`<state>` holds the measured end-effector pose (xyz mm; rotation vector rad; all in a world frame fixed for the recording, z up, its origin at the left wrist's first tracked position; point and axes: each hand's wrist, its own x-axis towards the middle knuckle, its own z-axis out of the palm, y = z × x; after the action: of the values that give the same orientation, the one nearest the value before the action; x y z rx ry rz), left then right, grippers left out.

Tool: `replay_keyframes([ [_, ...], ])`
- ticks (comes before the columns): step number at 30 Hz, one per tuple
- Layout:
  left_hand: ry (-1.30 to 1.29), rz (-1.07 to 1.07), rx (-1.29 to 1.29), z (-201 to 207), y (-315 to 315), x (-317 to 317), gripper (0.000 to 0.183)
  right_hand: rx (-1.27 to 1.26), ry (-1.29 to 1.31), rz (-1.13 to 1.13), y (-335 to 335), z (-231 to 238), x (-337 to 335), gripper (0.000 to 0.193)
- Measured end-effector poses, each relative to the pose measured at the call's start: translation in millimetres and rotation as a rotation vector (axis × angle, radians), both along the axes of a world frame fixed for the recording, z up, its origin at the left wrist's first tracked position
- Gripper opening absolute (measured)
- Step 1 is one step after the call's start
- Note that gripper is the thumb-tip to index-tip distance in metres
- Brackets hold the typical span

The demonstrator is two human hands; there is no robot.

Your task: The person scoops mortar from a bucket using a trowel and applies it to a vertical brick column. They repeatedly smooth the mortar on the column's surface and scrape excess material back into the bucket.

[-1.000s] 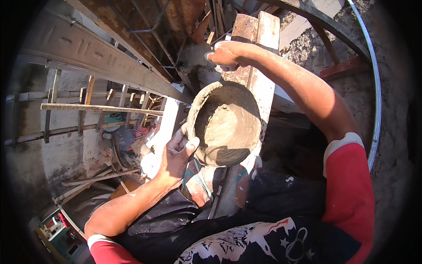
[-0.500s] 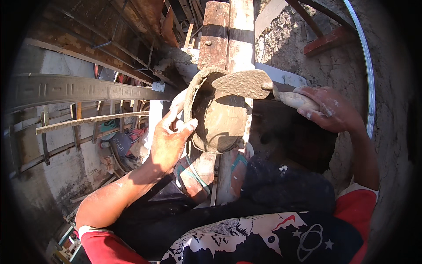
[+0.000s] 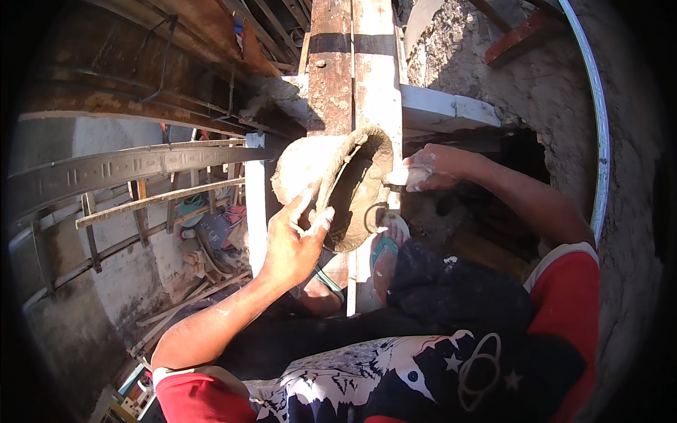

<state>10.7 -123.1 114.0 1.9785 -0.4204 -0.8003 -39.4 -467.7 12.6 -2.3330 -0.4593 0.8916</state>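
Observation:
A mortar-crusted bucket (image 3: 300, 166) is tipped on its side above the planks, its mouth turned toward the right. My left hand (image 3: 290, 243) grips its rim, thumb and fingers on either side of the edge. Wet grey mortar (image 3: 356, 201) coats the inside, partly in shadow. My right hand (image 3: 434, 168) is closed round the pale handle of a trowel (image 3: 399, 176) at the bucket's mouth. The trowel's blade cannot be made out against the mortar and shadow.
Two long planks (image 3: 330, 77) run away from me, and my sandalled feet (image 3: 384, 261) are on them. A white beam (image 3: 444, 109) crosses beneath. Right of the planks lies a dark opening (image 3: 486, 211) beside a rough wall (image 3: 564, 106). A metal channel (image 3: 127, 169) spans the left.
The bucket has tilted from facing up to lying sideways, mouth to the right. My right hand has brought the trowel from above the bucket leftward and down to its mouth.

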Motion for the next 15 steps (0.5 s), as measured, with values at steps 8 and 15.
replay_keyframes([
  [8,0.101,0.152,0.056,2.6,23.8,6.4,0.052,0.417,0.541,-0.338,41.1,-9.8,-44.8,0.043],
  [15,0.340,0.642,-0.376,-11.7,51.4,-17.7,0.058,0.352,0.455,-0.330,30.6,77.1,-22.9,0.040],
])
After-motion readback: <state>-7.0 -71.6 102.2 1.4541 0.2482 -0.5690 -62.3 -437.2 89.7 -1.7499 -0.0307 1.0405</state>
